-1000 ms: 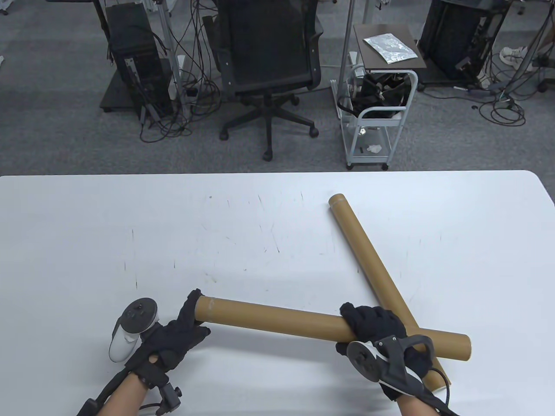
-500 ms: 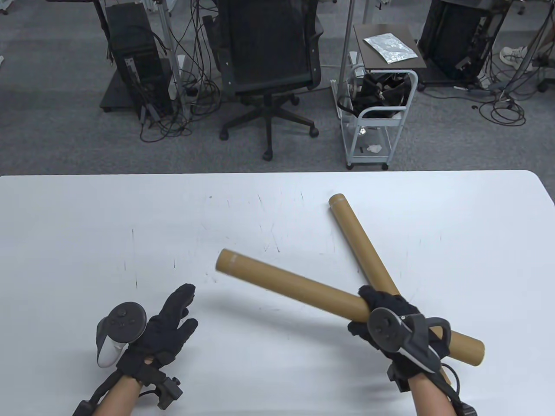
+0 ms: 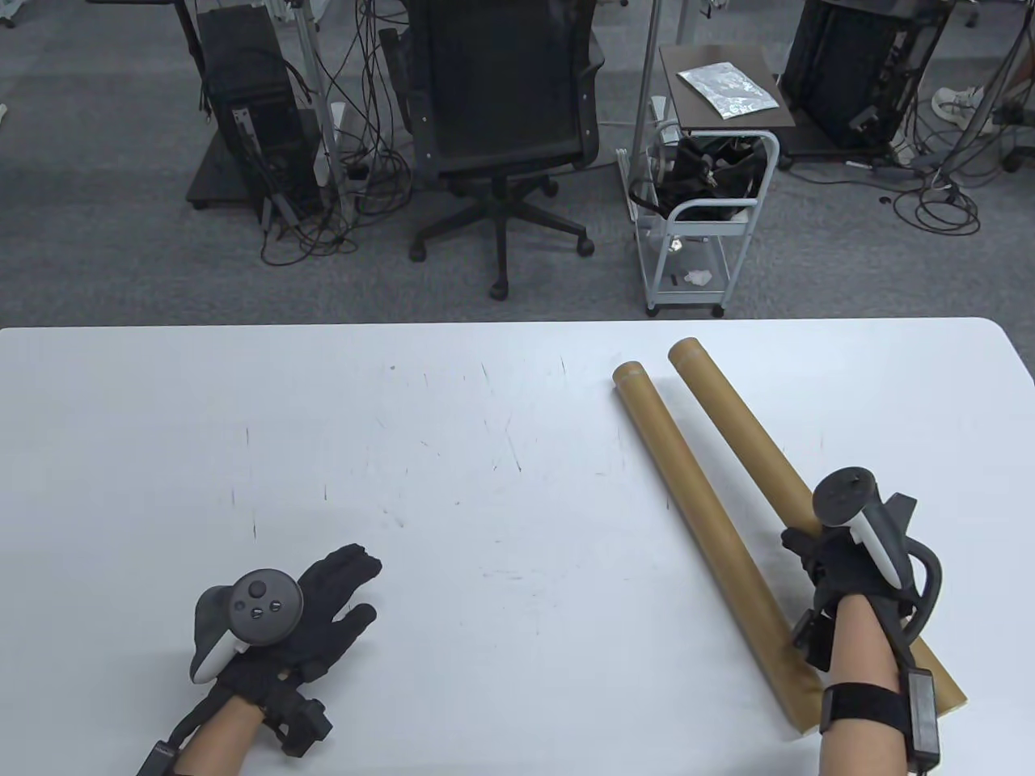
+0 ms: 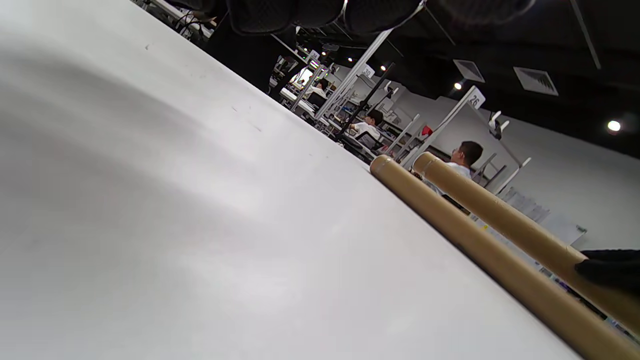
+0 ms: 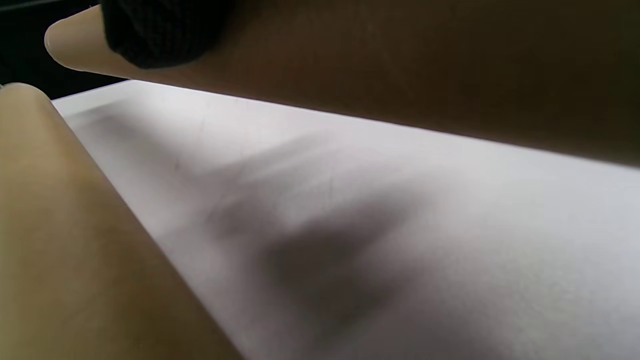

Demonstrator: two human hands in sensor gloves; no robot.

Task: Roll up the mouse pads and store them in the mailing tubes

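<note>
Two brown cardboard mailing tubes lie side by side at the right of the white table (image 3: 404, 420), slanting from far left to near right. My right hand (image 3: 808, 550) grips the right tube (image 3: 744, 428) around its near half. In the right wrist view this held tube (image 5: 400, 75) crosses the top, with a fingertip (image 5: 160, 30) on it and table showing beneath it. The left tube (image 3: 695, 517) lies free beside it, seen also in the right wrist view (image 5: 75, 250). My left hand (image 3: 348, 582) is open and empty, palm down, at the near left. No mouse pad is in view.
The left wrist view shows both tubes (image 4: 475, 240) running along the table's far side, with my right glove (image 4: 610, 267) on the farther one. Beyond the table's far edge stand an office chair (image 3: 501, 121) and a small cart (image 3: 703, 210).
My right hand swung the held tube from lying crosswise over the other tube to parallel on its right. My left hand let go of the tube's end and drew back, open.
</note>
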